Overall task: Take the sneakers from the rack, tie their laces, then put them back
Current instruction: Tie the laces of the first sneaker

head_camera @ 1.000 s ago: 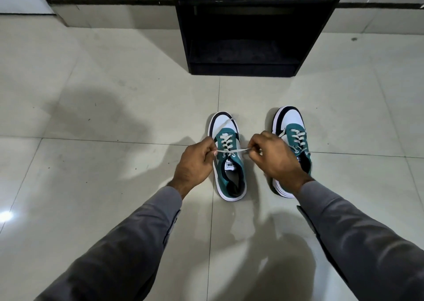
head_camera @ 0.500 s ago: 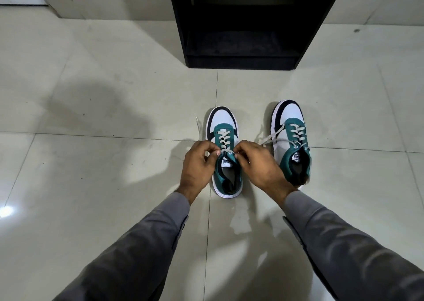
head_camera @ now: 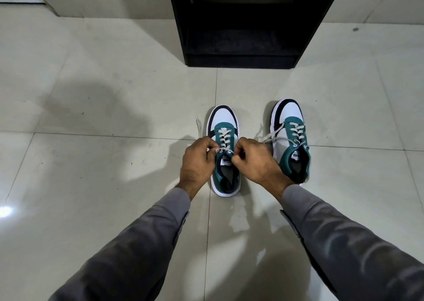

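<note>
We are at the lace-tying step, with both low green, white and black sneakers standing side by side on the pale tiled floor (head_camera: 91, 186), toes towards the open black shelf rack (head_camera: 243, 25) just beyond them. We work on the left sneaker (head_camera: 223, 126): our left hand (head_camera: 198, 160) is curled nearly closed, thumb and fingers pinching one strand of its grey-white lace (head_camera: 223, 149) beside the top eyelets. Our right hand (head_camera: 254, 160) is curled the same way, pinching the other strand close against it, so the two hands nearly meet over the tongue. One loose lace end (head_camera: 199, 125) trails on the floor beside the toe. No bow shows yet, so we judge the knot only started. The right sneaker (head_camera: 289, 135) stands untouched, its laces lying slack over its inner side. Next we would need to form loops and draw them snug, keeping tension even so the first crossing does not slip.
</note>
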